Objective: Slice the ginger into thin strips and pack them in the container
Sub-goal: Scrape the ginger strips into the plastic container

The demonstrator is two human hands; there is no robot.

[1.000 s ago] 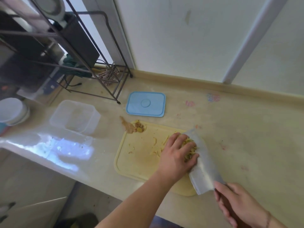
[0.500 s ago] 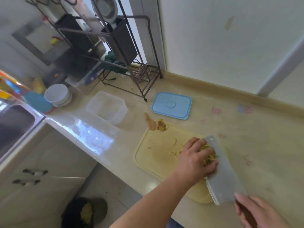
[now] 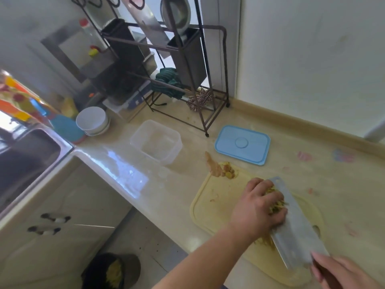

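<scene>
On the yellow cutting board [image 3: 210, 207] my left hand [image 3: 258, 207] cups a heap of ginger strips [image 3: 276, 202] and presses it against the flat of a cleaver [image 3: 295, 228]. My right hand [image 3: 341, 274] grips the cleaver's handle at the lower right, blade tilted over the board. Ginger peel and scraps [image 3: 220, 171] lie at the board's far corner. The clear plastic container [image 3: 156, 141] stands open to the left of the board, with its blue lid [image 3: 242, 143] lying flat behind the board.
A metal rack [image 3: 177, 65] with dark bins stands at the back against the wall. White bowls [image 3: 92, 120] sit beside a sink [image 3: 25, 161] at the left. A bin [image 3: 112, 272] with scraps is on the floor below the counter edge.
The camera view has swung left and down, bringing the sink and bowls into view. My left hand stays on the ginger heap against the cleaver blade, both shifted slightly.
</scene>
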